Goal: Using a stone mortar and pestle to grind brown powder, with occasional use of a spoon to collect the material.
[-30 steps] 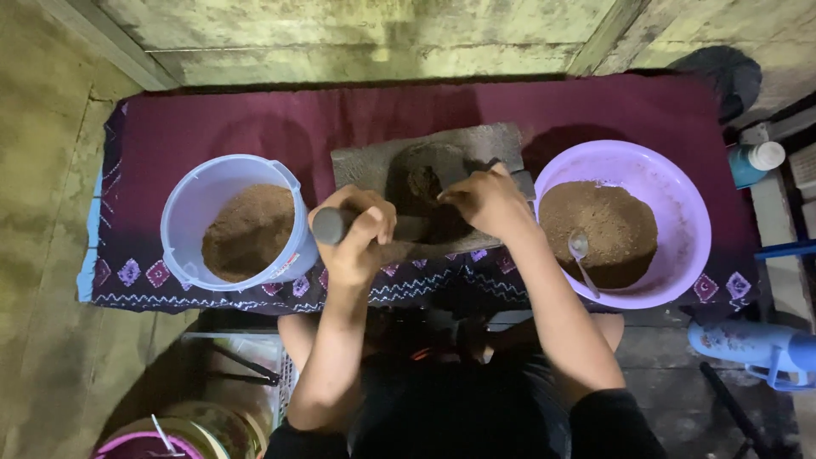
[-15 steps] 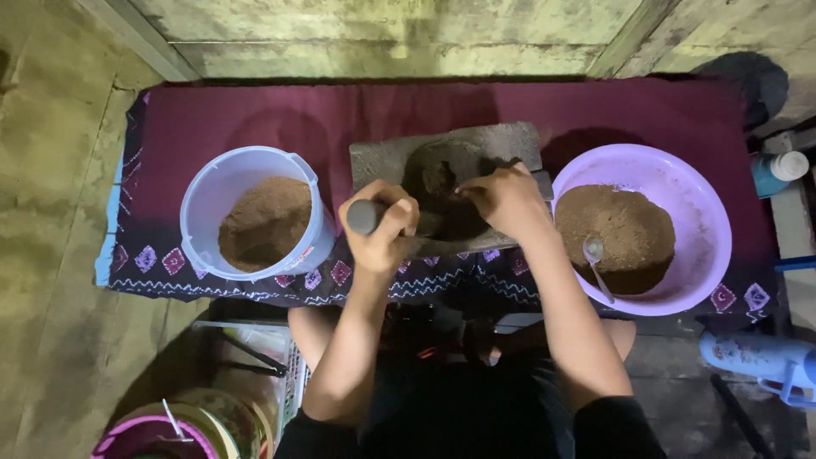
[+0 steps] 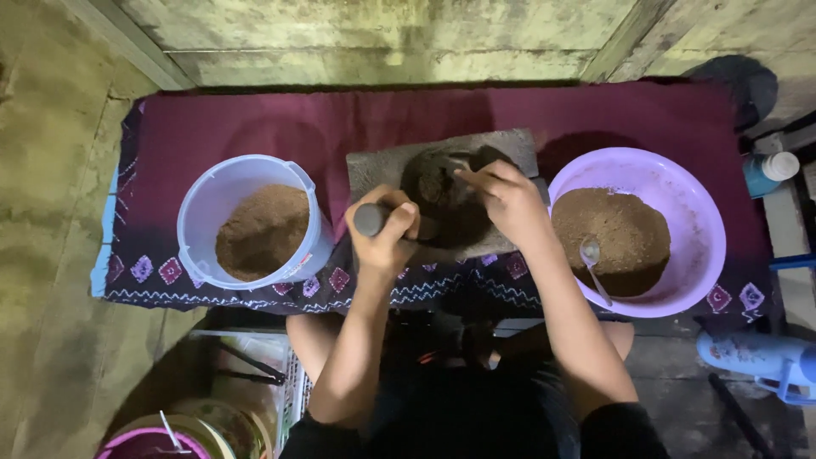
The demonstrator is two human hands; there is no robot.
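Since the earlier frame, our left hand [image 3: 384, 231] stays wrapped around the stone roller [image 3: 371, 219]. Our right hand [image 3: 503, 197] presses curled fingers on dark paste [image 3: 442, 191] atop the grinding slab [image 3: 374, 166].

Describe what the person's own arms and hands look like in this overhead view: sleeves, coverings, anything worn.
Both arms are bare from the wrist up to near the shoulder. The left hand and right hand wear no gloves, and no rings, watch or bracelets can be made out. Dark short sleeves show at the bottom edge, matching the dark clothing on the body.
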